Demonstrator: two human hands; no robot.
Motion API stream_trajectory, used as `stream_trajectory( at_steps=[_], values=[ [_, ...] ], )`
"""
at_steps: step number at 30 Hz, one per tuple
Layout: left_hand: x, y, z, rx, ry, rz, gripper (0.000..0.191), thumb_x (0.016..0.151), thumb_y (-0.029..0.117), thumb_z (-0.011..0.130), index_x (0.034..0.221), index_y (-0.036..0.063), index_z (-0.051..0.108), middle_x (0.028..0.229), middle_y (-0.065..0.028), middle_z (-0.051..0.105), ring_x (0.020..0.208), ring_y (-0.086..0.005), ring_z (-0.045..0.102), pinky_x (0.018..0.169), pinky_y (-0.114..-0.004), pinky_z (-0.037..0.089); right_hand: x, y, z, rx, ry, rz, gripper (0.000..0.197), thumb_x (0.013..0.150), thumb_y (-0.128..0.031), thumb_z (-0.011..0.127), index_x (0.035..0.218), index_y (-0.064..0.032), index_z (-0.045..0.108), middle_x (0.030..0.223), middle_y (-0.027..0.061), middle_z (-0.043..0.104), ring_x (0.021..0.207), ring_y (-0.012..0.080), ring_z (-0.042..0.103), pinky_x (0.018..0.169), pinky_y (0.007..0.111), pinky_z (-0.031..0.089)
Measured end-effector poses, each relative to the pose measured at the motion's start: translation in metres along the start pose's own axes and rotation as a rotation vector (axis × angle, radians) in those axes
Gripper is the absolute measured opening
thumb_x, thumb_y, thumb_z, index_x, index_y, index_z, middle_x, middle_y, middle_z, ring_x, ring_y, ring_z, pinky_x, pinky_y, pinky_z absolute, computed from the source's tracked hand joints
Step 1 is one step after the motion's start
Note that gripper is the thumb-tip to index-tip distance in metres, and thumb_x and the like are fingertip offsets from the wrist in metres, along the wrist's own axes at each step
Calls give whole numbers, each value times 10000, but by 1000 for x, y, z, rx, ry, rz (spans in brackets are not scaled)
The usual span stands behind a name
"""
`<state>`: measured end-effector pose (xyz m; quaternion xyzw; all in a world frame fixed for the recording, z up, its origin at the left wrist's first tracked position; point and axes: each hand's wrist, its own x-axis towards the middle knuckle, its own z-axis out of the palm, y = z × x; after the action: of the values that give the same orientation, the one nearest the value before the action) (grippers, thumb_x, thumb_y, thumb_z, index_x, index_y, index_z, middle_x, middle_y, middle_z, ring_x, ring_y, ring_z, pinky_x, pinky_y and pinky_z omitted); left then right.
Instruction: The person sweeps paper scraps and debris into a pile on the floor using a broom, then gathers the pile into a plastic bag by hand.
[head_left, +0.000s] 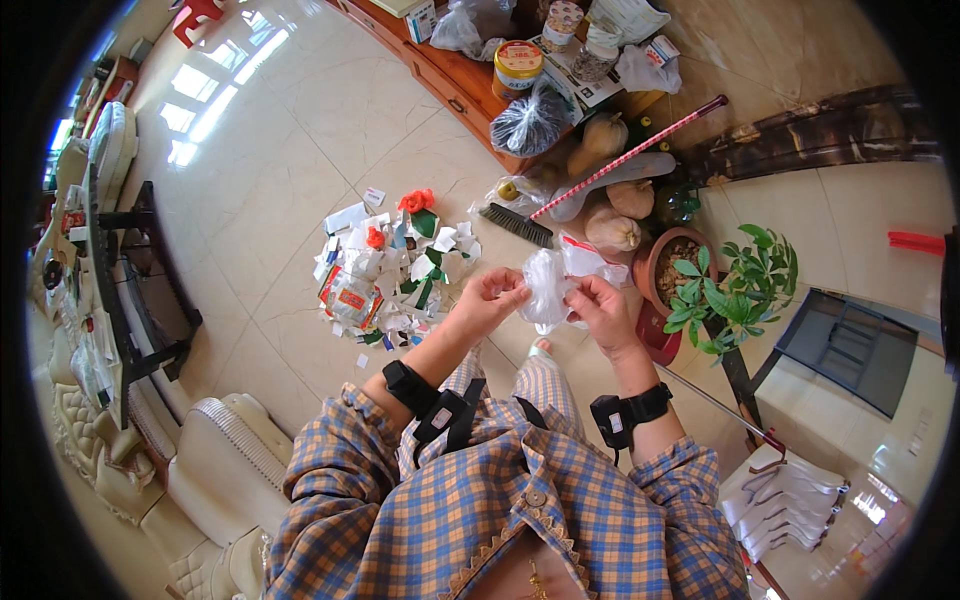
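Observation:
Between my two hands, above the floor, is a crumpled translucent white plastic bag (544, 289). My left hand (491, 300) pinches its left side between thumb and fingertips. On the opposite side, my right hand (602, 311) grips the bag's edge in the same way. Behind it, partly covered, lies another plastic bag (592, 259) with a red stripe. To the left of my hands a pile of paper scraps (390, 270) is spread on the tiles, with red and green pieces and a printed silver-and-red wrapper (350, 298) in it.
A broom (517, 223) with a red-and-white handle leans over several pumpkins (613, 227). Close on the right stands a potted plant (679, 262). A wooden cabinet (450, 90) bears jars and bags. Cream upholstered chairs (225, 457) and a dark-framed table (112, 300) are at the left.

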<state>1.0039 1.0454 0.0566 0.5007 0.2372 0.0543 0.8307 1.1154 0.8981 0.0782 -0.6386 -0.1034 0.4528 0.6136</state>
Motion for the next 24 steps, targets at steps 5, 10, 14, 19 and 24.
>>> stream_trajectory(
  at_steps=[5,10,14,19,24],
  values=[
    [0,-31,40,67,-81,-114,199,717,22,583,893,-10,499,861,-73,545,774,-112,514,678,-233,421,-17,29,-31,86,-55,-40,209,709,-38,601,887,-3,499,791,25,541,673,88,520,605,208,441],
    [-16,-88,95,-53,25,-182,411,683,-42,574,1071,-31,441,917,-73,536,794,-118,517,713,-252,429,-52,66,-81,172,-91,100,194,673,46,547,853,-17,510,758,6,536,670,80,518,619,207,433],
    [-25,-134,124,-95,44,-314,333,690,-28,584,1009,-22,488,899,-48,553,810,-105,520,702,-231,423,-79,87,-115,268,124,153,136,675,47,529,786,-32,521,722,-8,534,627,57,496,582,196,417],
    [-30,-135,138,-310,-28,-323,274,694,-15,597,957,-20,517,878,-32,560,812,-108,523,736,-235,414,-92,104,-152,626,292,297,142,674,40,515,786,-48,522,696,-14,522,582,59,467,557,174,391],
    [-38,-99,128,-11,2,-194,363,657,110,674,963,-19,525,900,-52,560,855,-120,503,756,-277,411,-95,79,-127,24,307,-103,99,674,5,555,741,-48,505,643,-18,495,579,72,466,547,207,395]
  ],
)
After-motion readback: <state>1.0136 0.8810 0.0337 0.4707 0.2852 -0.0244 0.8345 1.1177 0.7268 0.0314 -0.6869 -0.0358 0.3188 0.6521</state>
